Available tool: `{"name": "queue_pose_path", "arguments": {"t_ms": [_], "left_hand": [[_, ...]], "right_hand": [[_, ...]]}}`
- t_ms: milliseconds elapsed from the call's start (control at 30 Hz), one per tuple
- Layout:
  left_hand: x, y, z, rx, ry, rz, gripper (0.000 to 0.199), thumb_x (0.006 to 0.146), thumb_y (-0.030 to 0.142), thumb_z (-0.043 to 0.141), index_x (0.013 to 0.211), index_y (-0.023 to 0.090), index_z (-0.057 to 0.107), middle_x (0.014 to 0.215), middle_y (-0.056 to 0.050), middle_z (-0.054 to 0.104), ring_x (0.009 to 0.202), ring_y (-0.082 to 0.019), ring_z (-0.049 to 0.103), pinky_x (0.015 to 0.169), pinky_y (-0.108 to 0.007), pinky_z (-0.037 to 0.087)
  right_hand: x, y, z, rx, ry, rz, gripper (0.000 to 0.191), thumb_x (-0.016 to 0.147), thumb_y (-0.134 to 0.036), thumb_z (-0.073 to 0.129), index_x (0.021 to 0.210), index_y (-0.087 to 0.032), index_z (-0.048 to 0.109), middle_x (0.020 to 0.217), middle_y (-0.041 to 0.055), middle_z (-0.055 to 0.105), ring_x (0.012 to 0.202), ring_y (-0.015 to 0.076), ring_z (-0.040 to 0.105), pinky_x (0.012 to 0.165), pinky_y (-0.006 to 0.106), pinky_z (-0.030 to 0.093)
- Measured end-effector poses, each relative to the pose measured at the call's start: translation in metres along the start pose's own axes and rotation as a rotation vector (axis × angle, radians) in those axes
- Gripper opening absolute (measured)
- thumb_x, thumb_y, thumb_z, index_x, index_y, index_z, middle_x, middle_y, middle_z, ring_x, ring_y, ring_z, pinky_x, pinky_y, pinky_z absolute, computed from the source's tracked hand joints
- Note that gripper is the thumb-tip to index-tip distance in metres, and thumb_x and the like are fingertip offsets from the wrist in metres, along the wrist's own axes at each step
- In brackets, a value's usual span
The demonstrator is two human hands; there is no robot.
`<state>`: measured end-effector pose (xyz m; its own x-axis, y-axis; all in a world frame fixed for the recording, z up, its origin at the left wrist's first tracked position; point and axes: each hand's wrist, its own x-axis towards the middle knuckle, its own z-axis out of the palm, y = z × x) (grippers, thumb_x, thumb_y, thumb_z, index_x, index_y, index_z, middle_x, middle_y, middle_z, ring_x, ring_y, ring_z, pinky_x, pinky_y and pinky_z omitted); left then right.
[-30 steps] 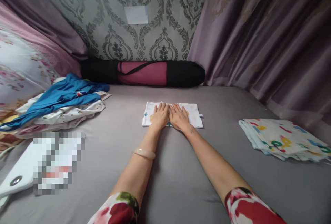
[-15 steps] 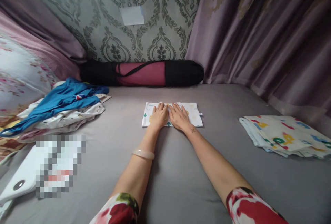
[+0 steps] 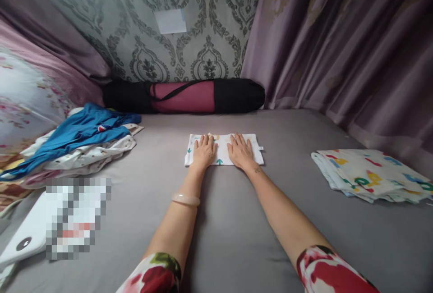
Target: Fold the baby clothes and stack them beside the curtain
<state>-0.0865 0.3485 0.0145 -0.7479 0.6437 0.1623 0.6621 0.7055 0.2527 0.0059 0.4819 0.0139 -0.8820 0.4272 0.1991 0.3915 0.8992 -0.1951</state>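
Observation:
A white printed cloth (image 3: 222,151), folded into a flat rectangle, lies on the grey bed sheet (image 3: 230,221) in front of me. Green and yellow motifs show on it, and a small white tag sticks out at its right edge. My left hand (image 3: 204,151) rests flat on the cloth's left half, fingers stretched away from me. On the right half my right hand (image 3: 241,151) lies flat too, its fingers somewhat spread. Bare cloth shows between the two hands. Neither hand grips anything.
Folded cloths with colourful prints (image 3: 375,171) are stacked at the right. To the left lies a loose heap of clothes with a blue garment (image 3: 77,130) on top. A white device (image 3: 37,225), partly pixelated, sits nearer. A black and maroon roll bag (image 3: 184,97) lies along the wall.
My hands have slid apart over the cloth, the left one leftward and the right one rightward, from close together at its middle. The cloth stays folded in place.

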Motion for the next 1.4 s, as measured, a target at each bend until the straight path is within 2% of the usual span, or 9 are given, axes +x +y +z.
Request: {"name": "queue_pose_path", "arguments": {"t_ms": [200,433,567,733,800,967,1067,1167,1400], "left_hand": [[0.001,-0.001,0.002,-0.006,-0.019,-0.007,0.05,0.099,0.036,0.03,0.144,0.015,0.038,0.154,-0.016,0.034,0.144,-0.029,0.027,0.116,-0.051,0.021],[0.003,-0.003,-0.005,-0.007,0.004,-0.013,0.049,0.099,0.037,0.033,0.141,0.014,0.041,0.151,-0.017,0.038,0.143,-0.029,0.029,0.116,-0.05,0.022],[0.005,-0.009,-0.014,-0.02,0.046,-0.06,0.051,0.099,0.038,0.031,0.141,0.011,0.042,0.153,-0.018,0.036,0.145,-0.029,0.026,0.118,-0.048,0.018],[0.007,-0.021,-0.02,-0.052,0.044,-0.129,0.052,0.099,0.039,0.028,0.142,0.012,0.041,0.154,-0.016,0.035,0.146,-0.029,0.024,0.118,-0.049,0.019],[0.007,-0.025,-0.019,-0.041,0.028,-0.146,0.054,0.099,0.04,0.026,0.143,0.012,0.039,0.155,-0.016,0.033,0.146,-0.028,0.023,0.118,-0.049,0.019],[0.007,-0.028,-0.01,0.01,-0.099,-0.163,0.057,0.099,0.041,0.022,0.146,0.013,0.037,0.157,-0.015,0.028,0.147,-0.03,0.018,0.118,-0.052,0.019],[0.007,-0.027,-0.009,0.024,-0.089,-0.17,0.058,0.099,0.042,0.021,0.146,0.013,0.037,0.157,-0.014,0.028,0.147,-0.03,0.017,0.117,-0.052,0.02],[0.006,-0.028,-0.009,0.035,-0.061,-0.163,0.056,0.099,0.041,0.021,0.144,0.015,0.04,0.156,-0.014,0.031,0.147,-0.029,0.021,0.116,-0.052,0.023],[0.006,-0.029,-0.01,0.026,-0.036,-0.176,0.053,0.099,0.038,0.022,0.142,0.016,0.042,0.153,-0.012,0.037,0.145,-0.029,0.026,0.115,-0.051,0.025]], "right_hand": [[0.0,0.0,0.001,0.002,-0.008,0.002,0.055,0.1,-0.036,0.026,0.148,-0.011,0.037,0.156,0.0127,0.031,0.145,0.0253,0.022,0.116,0.049,0.014],[0.003,0.004,-0.006,0.032,-0.049,0.012,0.054,0.101,-0.035,0.026,0.148,-0.011,0.038,0.157,0.0132,0.029,0.145,0.0257,0.022,0.117,0.048,0.014],[0.007,0.015,-0.014,0.015,-0.004,0.045,0.055,0.101,-0.035,0.025,0.147,-0.008,0.038,0.157,0.0161,0.028,0.146,0.0271,0.021,0.117,0.048,0.013],[0.011,0.032,-0.016,0.004,0.015,0.11,0.058,0.101,-0.038,0.022,0.148,-0.006,0.035,0.157,0.017,0.026,0.146,0.0288,0.019,0.117,0.05,0.013],[0.011,0.036,-0.013,-0.002,0.01,0.123,0.059,0.101,-0.039,0.02,0.149,-0.007,0.034,0.158,0.0165,0.026,0.146,0.0284,0.019,0.117,0.049,0.013],[0.009,0.038,-0.004,-0.015,-0.068,0.141,0.06,0.101,-0.042,0.019,0.149,-0.009,0.034,0.157,0.014,0.028,0.146,0.0268,0.019,0.117,0.044,0.015],[0.009,0.038,-0.004,-0.01,-0.076,0.138,0.059,0.101,-0.042,0.019,0.148,-0.009,0.035,0.157,0.0141,0.029,0.145,0.0272,0.02,0.116,0.044,0.016],[0.01,0.038,-0.009,-0.007,-0.076,0.125,0.056,0.101,-0.041,0.022,0.146,-0.011,0.038,0.155,0.014,0.033,0.144,0.0281,0.023,0.114,0.045,0.02],[0.017,0.048,-0.019,0.03,-0.047,0.097,0.04,0.1,-0.031,0.028,0.129,-0.019,0.054,0.137,0.0123,0.054,0.129,0.0263,0.042,0.103,0.045,0.032]]}}
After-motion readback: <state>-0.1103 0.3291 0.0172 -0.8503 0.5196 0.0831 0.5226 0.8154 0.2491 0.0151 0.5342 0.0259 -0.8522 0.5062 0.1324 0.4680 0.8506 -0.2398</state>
